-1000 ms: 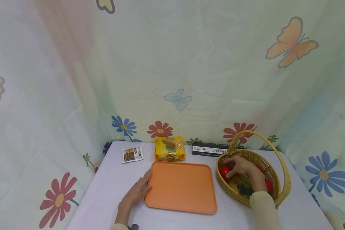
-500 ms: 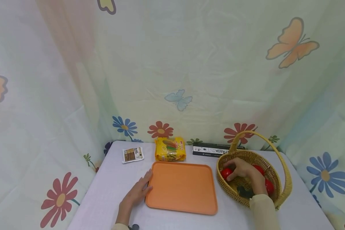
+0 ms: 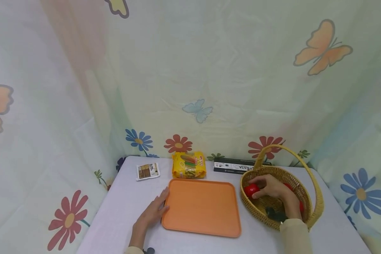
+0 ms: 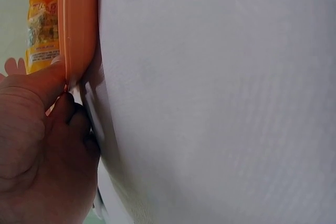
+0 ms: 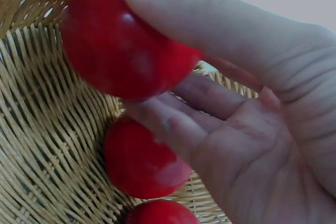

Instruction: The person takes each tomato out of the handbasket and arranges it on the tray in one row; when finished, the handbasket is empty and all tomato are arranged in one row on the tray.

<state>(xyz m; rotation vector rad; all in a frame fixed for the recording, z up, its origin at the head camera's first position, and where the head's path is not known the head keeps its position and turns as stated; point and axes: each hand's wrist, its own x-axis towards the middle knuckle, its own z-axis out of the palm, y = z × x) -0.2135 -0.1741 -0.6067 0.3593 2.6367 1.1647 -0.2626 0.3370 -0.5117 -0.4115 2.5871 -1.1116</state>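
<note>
Inside the wicker basket (image 3: 255, 212) on the right, my right hand (image 3: 272, 187) pinches a round, glossy red fruit (image 5: 118, 40) between thumb and fingers. Two more red fruits show in the right wrist view, one red fruit (image 5: 144, 158) just below my fingers and another red fruit (image 5: 163, 213) at the lower edge. A dark green thing (image 3: 274, 213) lies in the basket under my right wrist. My left hand (image 3: 152, 210) rests along the left edge of the orange tray (image 3: 201, 208), fingers extended and thumb at the rim. The tray bears nothing.
Behind the tray stands a yellow packet (image 3: 188, 165). To its left lies a small white and brown packet (image 3: 148, 171), to its right a black and white pasta box (image 3: 230, 165). The basket's tall handle (image 3: 315, 192) arches over its right side. A patterned curtain (image 3: 197, 70) encloses the table.
My right hand and forearm have shifted slightly right, with the red fruit still between the fingers. The left hand stays at the tray's edge, and the whole view has drifted a little.
</note>
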